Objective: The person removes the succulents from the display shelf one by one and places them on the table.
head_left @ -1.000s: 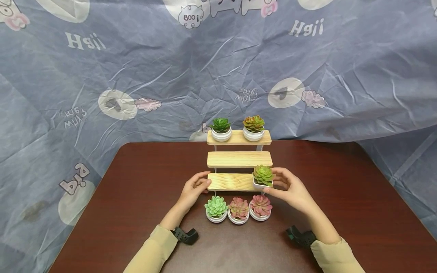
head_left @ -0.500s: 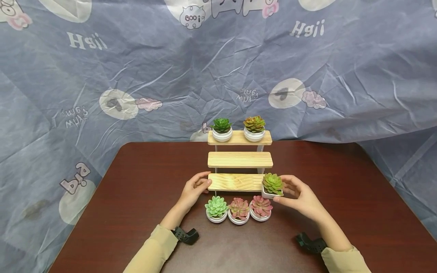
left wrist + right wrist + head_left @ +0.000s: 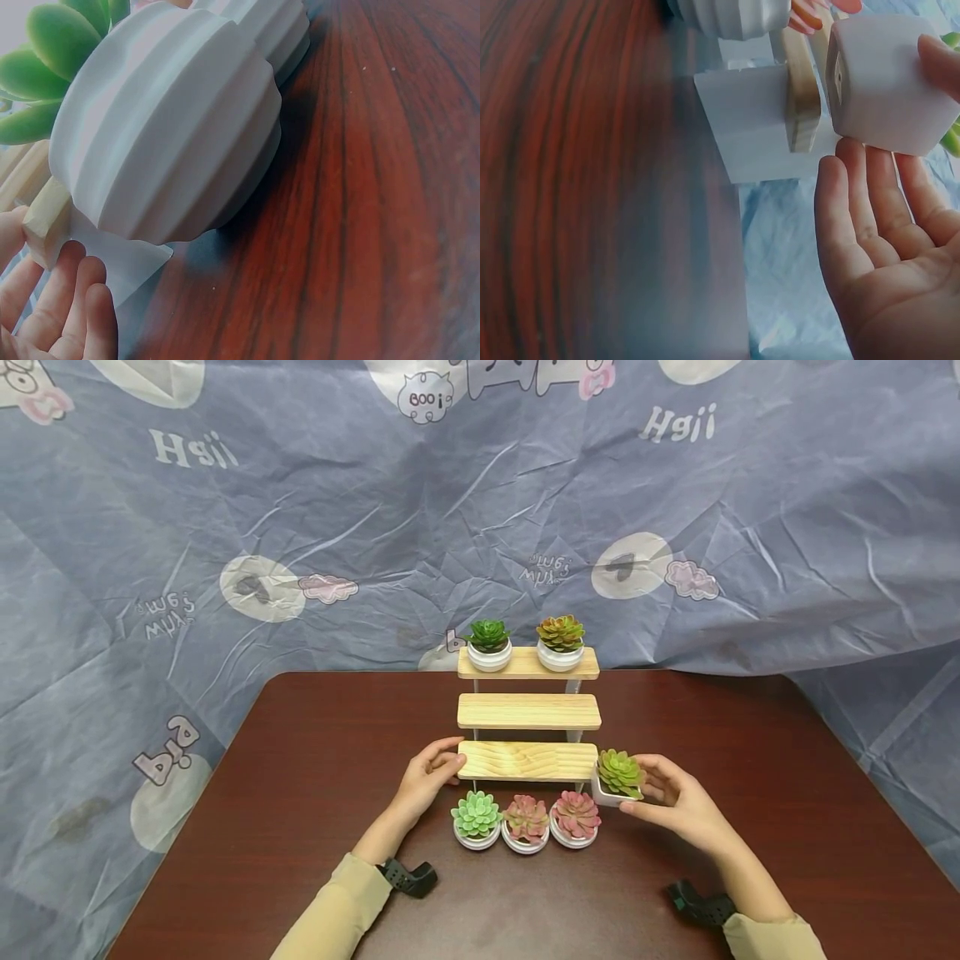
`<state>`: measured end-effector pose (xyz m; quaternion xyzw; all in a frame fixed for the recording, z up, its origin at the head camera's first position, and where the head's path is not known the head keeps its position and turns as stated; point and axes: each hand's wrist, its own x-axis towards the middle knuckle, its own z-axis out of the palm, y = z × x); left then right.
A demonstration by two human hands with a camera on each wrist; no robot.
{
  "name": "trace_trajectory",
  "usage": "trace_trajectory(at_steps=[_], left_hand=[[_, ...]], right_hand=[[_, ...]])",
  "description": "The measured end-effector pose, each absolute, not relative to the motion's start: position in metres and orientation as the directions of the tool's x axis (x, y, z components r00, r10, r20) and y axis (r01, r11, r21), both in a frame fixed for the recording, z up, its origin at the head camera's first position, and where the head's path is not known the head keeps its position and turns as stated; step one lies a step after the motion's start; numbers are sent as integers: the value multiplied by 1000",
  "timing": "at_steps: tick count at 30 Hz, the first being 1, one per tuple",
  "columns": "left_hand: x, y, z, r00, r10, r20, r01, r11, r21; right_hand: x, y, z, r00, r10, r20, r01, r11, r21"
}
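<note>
From the head view: right hand (image 3: 678, 806) pinching the yellow-green succulent in its square white pot (image 3: 618, 777) just off the right end of the three-tier pale wooden shelf (image 3: 527, 760), left hand (image 3: 426, 778) curled against that shelf's lowest board at its left end, bracing it. From the left wrist: fingers (image 3: 64, 315) resting by the board's end, beside a ribbed round white pot (image 3: 169, 124). From the right wrist: pot (image 3: 889, 82) held between thumb and fingertips (image 3: 859, 161), clear of the shelf's edge; best kept level, grip low.
</note>
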<state>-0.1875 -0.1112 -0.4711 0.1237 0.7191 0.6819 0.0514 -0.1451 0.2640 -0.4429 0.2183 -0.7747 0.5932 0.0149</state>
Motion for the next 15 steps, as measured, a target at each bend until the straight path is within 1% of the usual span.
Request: trace_trajectory(at_steps=[7,15], left_hand=[[-187,-111,-471,-963,252,93,106,36,994],[-188,-111,-472,-963,250,100,112,32,993]], right_hand=[[-141,272,-447,-917,-321,238,-329,269,-905],[-141,278,-454,-888,-381,256,-353,209,-912]])
